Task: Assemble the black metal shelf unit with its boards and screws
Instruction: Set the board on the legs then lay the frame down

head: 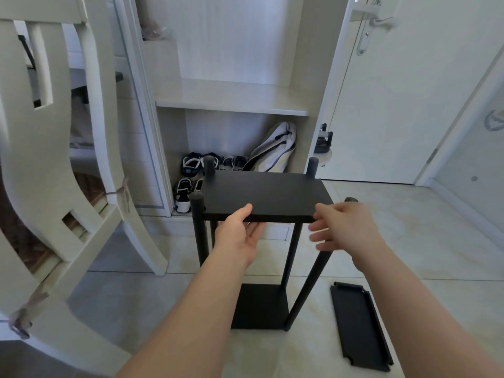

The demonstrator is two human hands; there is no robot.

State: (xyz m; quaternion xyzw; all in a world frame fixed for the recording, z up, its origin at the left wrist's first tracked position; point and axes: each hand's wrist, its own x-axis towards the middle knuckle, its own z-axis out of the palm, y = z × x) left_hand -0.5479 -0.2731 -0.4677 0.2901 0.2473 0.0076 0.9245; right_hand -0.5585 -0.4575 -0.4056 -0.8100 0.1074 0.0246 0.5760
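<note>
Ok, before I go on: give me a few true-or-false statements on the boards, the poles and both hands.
1. The left hand grips the upper board at its front edge, thumb on top. True.
2. The spare board lies to the left of the upper board. False: it lies to the right, lower down.
3. All four poles rise above the upper board. True.
4. The right hand holds a screwdriver. False: it holds nothing, with its fingers spread by the board's right front corner.
5. Shoes sit in the cupboard behind. True.
</note>
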